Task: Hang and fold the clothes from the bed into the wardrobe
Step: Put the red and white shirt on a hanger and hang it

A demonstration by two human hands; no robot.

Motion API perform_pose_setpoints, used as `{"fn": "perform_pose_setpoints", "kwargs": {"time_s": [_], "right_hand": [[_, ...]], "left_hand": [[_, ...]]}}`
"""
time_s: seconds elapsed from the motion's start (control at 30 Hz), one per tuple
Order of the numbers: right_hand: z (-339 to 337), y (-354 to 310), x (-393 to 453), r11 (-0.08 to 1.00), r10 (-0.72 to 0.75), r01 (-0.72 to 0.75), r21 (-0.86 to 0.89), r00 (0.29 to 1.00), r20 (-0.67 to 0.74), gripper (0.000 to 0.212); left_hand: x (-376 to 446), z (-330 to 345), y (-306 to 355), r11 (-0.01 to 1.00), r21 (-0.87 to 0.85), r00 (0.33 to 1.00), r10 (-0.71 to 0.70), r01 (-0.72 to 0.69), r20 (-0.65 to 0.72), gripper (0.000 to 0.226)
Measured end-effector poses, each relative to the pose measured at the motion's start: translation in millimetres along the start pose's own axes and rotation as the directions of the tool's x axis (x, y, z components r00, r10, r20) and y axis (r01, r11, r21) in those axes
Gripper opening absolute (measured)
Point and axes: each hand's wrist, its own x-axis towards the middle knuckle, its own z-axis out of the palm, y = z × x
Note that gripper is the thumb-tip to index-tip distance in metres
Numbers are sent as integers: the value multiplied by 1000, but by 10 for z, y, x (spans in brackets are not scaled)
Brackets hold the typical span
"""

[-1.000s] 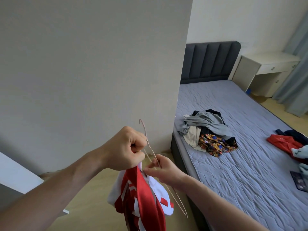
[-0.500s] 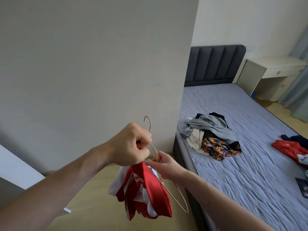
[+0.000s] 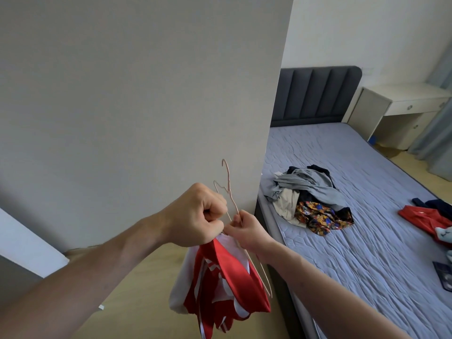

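Note:
My left hand (image 3: 195, 216) is fisted around the top of a red and white garment (image 3: 220, 285), which hangs bunched below it. My right hand (image 3: 247, 228) pinches a thin pink wire hanger (image 3: 228, 189) right beside the left fist; the hook points up and one arm of the hanger runs down past the garment. A pile of clothes (image 3: 310, 194), grey, cream, dark and patterned, lies on the bed (image 3: 367, 241). More clothes, red and dark (image 3: 430, 216), lie near the bed's right edge. The wardrobe interior is not in view.
A large pale panel (image 3: 146, 94) fills the left, close in front of me. The dark padded headboard (image 3: 315, 94) and a white desk (image 3: 401, 104) stand at the back right, with a grey curtain (image 3: 437, 133). Wooden floor lies below my arms. A dark flat item (image 3: 444, 277) lies on the bed's right edge.
Both hands rose a little with the garment and hanger. The hanger's hook now stands higher above my left fist, and the garment hangs lower and more spread.

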Motion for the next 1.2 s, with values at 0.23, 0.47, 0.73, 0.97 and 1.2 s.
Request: {"fn": "perform_pose_setpoints", "kwargs": {"time_s": [0.23,0.47,0.73,0.97,1.2], "right_hand": [[-215,47,-58,902,-265,257,-346,964,26,35],[-392,254,-47,918,-128,116,-380,992,-6,42],[-479,425,-96,869,-94,5,-495,984,-154,34],[-846,213,-337,842,-195,96,-530,971,-135,41],[-1349,-349,-695,775,-244,216,-593,969,35,33]], "left_hand": [[-115,-47,21,999,-35,995,-26,23,-92,37],[-67,-152,92,1000,-21,990,8,-11,-142,41],[-64,43,46,1000,-7,992,25,-26,-121,39],[49,-5,-290,995,102,992,1,12,-123,37],[-36,19,-755,974,181,989,-120,135,-90,32]]}}
